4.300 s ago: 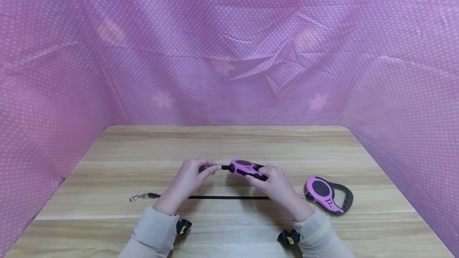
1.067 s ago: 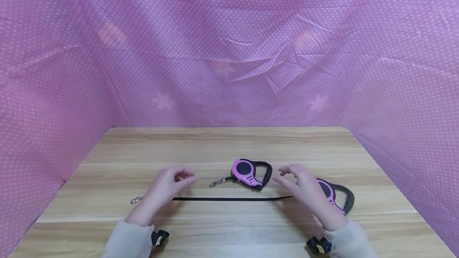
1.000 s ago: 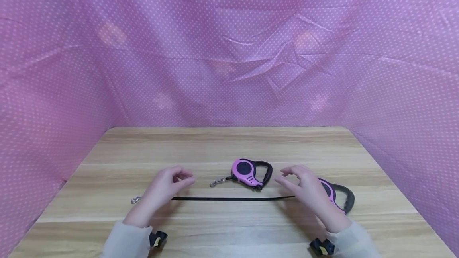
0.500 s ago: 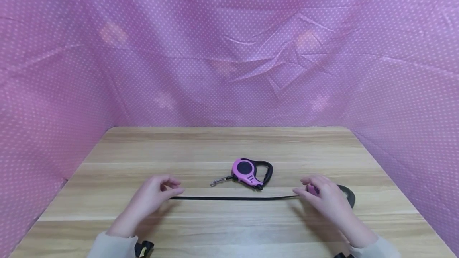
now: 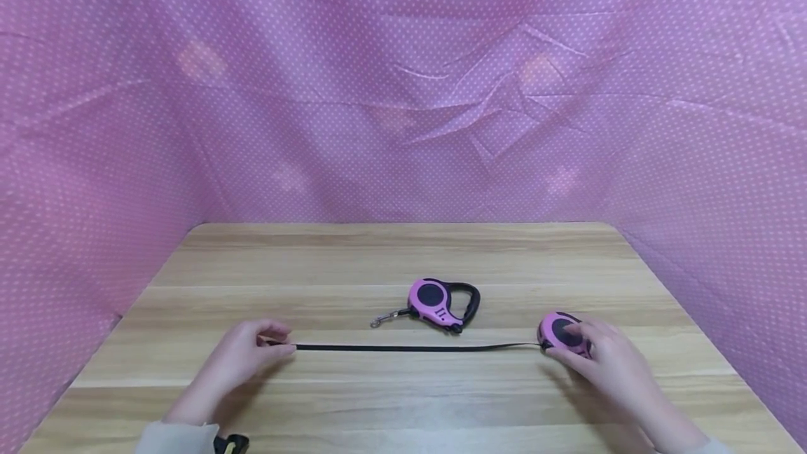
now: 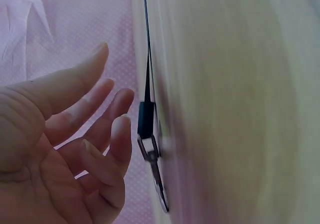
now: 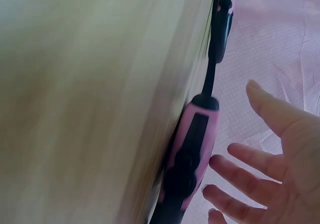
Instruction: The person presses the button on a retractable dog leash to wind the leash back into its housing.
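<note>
A pink and black retractable dog leash [image 5: 548, 328] lies at the right of the table. Its black strap [image 5: 391, 349] runs left across the wood, ending in a metal clip [image 6: 158, 184]. My left hand [image 5: 246, 352] hovers beside that clip end, fingers apart and loosely bent, as the left wrist view shows. Over the leash's casing is my right hand [image 5: 611, 366], with thumb and fingers spread close to it and partly covering the handle. In the right wrist view the fingertips come near the casing [image 7: 192, 149] without curling round it.
A second pink and black retractable leash [image 5: 431, 307] lies mid-table behind the strap, its short clip [image 5: 384, 319] pointing left. Pink dotted cloth [image 5: 403, 125] hangs around the back and sides of the wooden table [image 5: 378, 251].
Earlier both hands held the second leash by its casing and clip; now it lies on the table. My hands have since moved apart, left toward the strap's clip, right to the other casing.
</note>
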### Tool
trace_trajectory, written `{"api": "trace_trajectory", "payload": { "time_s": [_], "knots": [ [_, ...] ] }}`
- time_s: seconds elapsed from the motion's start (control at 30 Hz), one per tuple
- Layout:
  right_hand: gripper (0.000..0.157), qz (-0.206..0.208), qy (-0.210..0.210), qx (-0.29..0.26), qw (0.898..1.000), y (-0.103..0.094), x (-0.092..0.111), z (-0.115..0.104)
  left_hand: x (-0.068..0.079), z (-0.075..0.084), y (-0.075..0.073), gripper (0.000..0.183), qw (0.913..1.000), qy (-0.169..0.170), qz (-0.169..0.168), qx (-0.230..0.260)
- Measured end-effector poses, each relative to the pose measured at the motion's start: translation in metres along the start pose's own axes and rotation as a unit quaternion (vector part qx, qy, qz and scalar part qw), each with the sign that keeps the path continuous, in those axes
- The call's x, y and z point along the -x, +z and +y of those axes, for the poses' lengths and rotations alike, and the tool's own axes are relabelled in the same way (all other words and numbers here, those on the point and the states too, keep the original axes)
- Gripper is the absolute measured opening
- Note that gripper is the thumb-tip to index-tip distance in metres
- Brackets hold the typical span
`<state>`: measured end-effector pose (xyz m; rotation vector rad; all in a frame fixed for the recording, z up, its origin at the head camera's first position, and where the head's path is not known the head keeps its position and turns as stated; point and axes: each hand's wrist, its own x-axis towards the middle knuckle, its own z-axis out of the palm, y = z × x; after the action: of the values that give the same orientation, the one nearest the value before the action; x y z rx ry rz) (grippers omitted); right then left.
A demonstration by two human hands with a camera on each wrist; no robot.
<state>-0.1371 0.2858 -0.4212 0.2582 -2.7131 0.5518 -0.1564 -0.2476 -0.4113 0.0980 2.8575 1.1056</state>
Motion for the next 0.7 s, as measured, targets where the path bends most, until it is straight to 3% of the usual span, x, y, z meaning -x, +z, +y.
{"api": "trace_trajectory", "payload": {
  "time_s": [0.17,0.5,0.7],
  "knots": [
    [0.055,-0.041,0.036,0.007,0.998,-0.008,0.006,0.008,0.001,-0.009,-0.006,0.044,0.9998,0.006,-0.01,-0.013],
    [0.067,-0.092,0.081,0.005,0.992,-0.016,0.008,0.022,0.0,-0.018,-0.017,0.039,0.9978,-0.017,-0.026,-0.059],
    [0.057,-0.108,0.093,0.0,0.99,-0.016,0.006,0.026,0.0,-0.021,-0.018,0.031,0.9968,-0.018,-0.023,-0.074]
  ]
}}
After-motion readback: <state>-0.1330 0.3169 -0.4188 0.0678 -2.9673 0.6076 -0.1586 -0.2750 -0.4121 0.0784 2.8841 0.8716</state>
